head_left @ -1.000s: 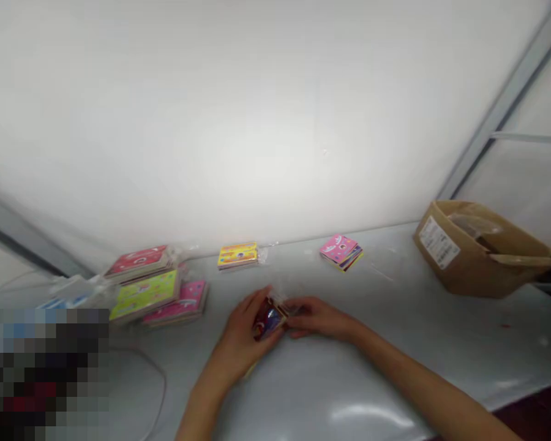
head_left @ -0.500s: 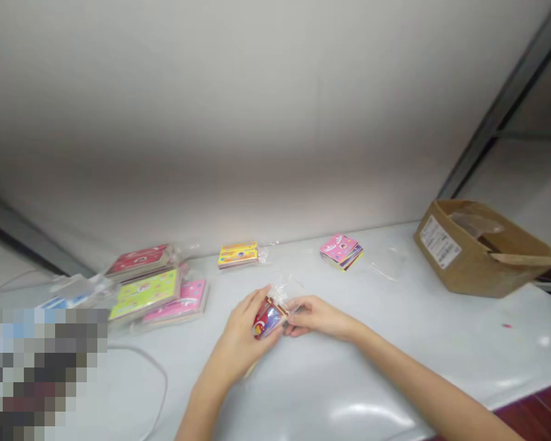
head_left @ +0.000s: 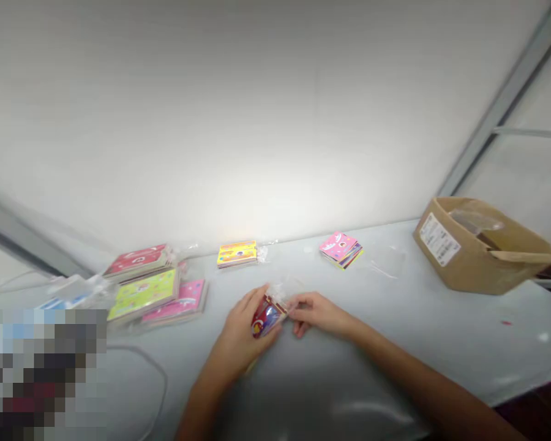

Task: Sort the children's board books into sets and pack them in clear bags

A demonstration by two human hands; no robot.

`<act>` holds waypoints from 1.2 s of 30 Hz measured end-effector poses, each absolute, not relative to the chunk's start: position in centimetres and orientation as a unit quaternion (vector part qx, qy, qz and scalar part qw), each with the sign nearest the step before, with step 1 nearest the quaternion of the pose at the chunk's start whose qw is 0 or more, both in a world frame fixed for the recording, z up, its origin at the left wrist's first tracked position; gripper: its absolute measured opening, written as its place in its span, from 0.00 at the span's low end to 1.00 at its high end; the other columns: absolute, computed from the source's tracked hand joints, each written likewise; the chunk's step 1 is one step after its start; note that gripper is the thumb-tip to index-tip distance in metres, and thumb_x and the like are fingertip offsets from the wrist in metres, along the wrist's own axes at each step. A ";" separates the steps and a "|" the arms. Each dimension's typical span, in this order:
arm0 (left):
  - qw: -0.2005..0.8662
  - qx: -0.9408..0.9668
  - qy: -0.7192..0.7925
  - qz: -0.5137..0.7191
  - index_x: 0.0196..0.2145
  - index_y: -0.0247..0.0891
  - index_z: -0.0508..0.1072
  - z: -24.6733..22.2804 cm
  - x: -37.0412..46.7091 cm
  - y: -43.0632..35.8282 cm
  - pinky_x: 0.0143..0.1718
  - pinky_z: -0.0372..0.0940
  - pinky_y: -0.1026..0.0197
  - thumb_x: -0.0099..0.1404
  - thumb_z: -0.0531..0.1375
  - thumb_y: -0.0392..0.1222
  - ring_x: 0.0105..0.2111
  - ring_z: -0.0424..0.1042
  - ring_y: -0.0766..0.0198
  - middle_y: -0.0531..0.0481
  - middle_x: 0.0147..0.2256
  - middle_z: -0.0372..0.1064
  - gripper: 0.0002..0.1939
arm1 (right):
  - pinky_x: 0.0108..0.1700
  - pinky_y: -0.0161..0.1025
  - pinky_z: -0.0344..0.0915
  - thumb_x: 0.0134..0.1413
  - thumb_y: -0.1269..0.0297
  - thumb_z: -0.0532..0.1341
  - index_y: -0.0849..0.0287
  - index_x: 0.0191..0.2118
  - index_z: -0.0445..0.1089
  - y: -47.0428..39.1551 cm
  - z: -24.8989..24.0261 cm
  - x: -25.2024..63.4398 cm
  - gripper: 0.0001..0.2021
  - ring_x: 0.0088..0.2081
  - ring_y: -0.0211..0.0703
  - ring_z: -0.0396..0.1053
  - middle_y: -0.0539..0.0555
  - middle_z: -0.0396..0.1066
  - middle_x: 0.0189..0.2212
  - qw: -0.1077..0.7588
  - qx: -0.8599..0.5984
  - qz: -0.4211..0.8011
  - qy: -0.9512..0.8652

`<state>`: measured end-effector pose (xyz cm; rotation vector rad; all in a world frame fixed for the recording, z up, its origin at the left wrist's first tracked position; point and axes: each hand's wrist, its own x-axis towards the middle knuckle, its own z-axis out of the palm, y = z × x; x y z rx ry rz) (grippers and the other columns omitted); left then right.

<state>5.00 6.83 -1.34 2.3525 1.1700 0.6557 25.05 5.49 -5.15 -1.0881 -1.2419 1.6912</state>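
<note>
A small stack of red and blue printed cards [head_left: 267,317] in a clear plastic bag is in my left hand [head_left: 242,334], with the fingers around its far side and the thumb along its near edge. My right hand [head_left: 316,313] is at the stack's right end, thumb and forefinger pinched on the clear plastic bag [head_left: 282,293]. A yellow edge shows beneath my left wrist. Farther back lie a yellow card stack [head_left: 237,253] in plastic and a loose, fanned pink-topped card stack [head_left: 340,247].
On the left are bagged stacks with red [head_left: 139,260], lime-green [head_left: 143,294] and pink [head_left: 183,299] tops. A flat clear bag [head_left: 388,260] lies right of centre. An open cardboard box [head_left: 482,269] with plastic inside stands at the right. A pale cable [head_left: 160,367] curves at lower left.
My right hand has shifted slightly, its lower fingers now apart from the cards. My left hand keeps its hold. The wall looks brighter and the foreground darker.
</note>
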 end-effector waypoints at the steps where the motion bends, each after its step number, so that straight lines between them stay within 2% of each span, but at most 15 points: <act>1: 0.213 0.850 0.420 0.238 0.60 0.42 0.55 -1.4 5.0 6.9 0.56 0.57 0.49 0.57 0.59 0.44 0.55 0.61 0.53 0.43 0.56 0.60 0.34 | 0.27 0.35 0.67 0.42 0.51 0.64 0.62 0.35 0.69 5.7 -5.2 25.2 0.19 0.20 0.35 0.68 0.48 0.69 0.18 0.395 -0.439 0.652 -0.476; 7: 0.212 0.859 0.416 0.213 0.59 0.42 0.56 -1.4 5.0 6.8 0.57 0.56 0.48 0.56 0.60 0.44 0.56 0.60 0.52 0.43 0.57 0.60 0.34 | 0.28 0.36 0.66 0.43 0.57 0.63 0.59 0.32 0.70 6.6 -4.2 26.9 0.12 0.21 0.35 0.66 0.47 0.67 0.19 0.566 -0.456 0.559 -0.398; 13: 0.223 0.865 0.414 0.177 0.58 0.42 0.59 -1.5 5.4 6.3 0.56 0.57 0.47 0.54 0.61 0.43 0.55 0.61 0.51 0.43 0.57 0.61 0.34 | 0.27 0.35 0.65 0.46 0.58 0.63 0.58 0.35 0.71 6.1 -2.3 28.3 0.11 0.24 0.34 0.67 0.48 0.65 0.26 0.636 -0.373 0.544 -0.402; 25: 0.230 0.867 0.414 0.154 0.58 0.41 0.60 -1.6 5.8 6.2 0.56 0.57 0.48 0.53 0.62 0.44 0.55 0.61 0.50 0.42 0.57 0.61 0.34 | 0.24 0.34 0.65 0.51 0.58 0.61 0.58 0.40 0.71 5.0 -1.9 27.7 0.12 0.24 0.34 0.68 0.50 0.67 0.29 0.560 -0.276 0.613 -0.484; 30: 0.228 0.866 0.413 0.163 0.58 0.42 0.60 -1.8 5.6 6.3 0.56 0.56 0.47 0.53 0.62 0.44 0.55 0.61 0.49 0.42 0.56 0.61 0.34 | 0.23 0.32 0.65 0.51 0.58 0.62 0.59 0.41 0.71 5.0 -1.9 27.7 0.13 0.24 0.34 0.69 0.51 0.68 0.30 0.533 -0.282 0.627 -0.494; 36: 0.236 0.867 0.400 0.181 0.59 0.42 0.58 -1.8 5.5 6.4 0.56 0.56 0.47 0.56 0.61 0.44 0.56 0.60 0.51 0.42 0.57 0.60 0.33 | 0.19 0.30 0.60 0.50 0.57 0.61 0.59 0.41 0.70 4.9 -1.6 27.7 0.14 0.21 0.32 0.66 0.51 0.69 0.30 0.522 -0.311 0.618 -0.498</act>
